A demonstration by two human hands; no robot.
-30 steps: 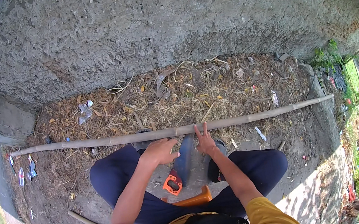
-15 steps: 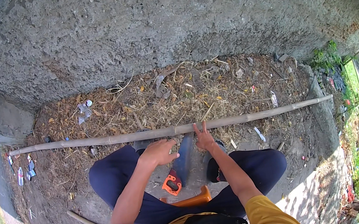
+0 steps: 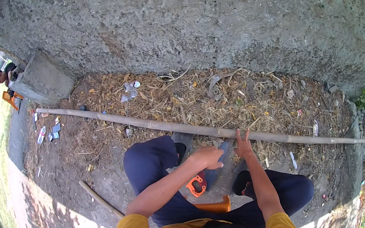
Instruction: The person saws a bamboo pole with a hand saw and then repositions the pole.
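Note:
A long bamboo pole (image 3: 155, 125) lies slantwise across the ground just beyond my feet, its left end farther away. Two outstretched fingers of my right hand (image 3: 244, 146) touch the pole right of its middle; the other fingers are bent. My left hand (image 3: 207, 158) hovers on the near side of the pole, empty, thumb apart from the fingers. Beneath and between my hands is a handsaw with an orange and dark red handle (image 3: 197, 185). Its bluish blade (image 3: 219, 158) points toward the pole and is partly covered by my left hand.
A rough concrete wall (image 3: 205, 18) rises behind the pole. An orange plastic seat (image 3: 214, 205) is beneath me. A shorter stick (image 3: 100, 199) lies left of my knee. Dry straw and litter cover the ground. Beyond a concrete block (image 3: 46, 79), another person (image 3: 9, 75) is by an orange chair.
My view has turned left, so the pole now appears slanted. My left hand has moved over the saw blade. My right fingers still touch the pole.

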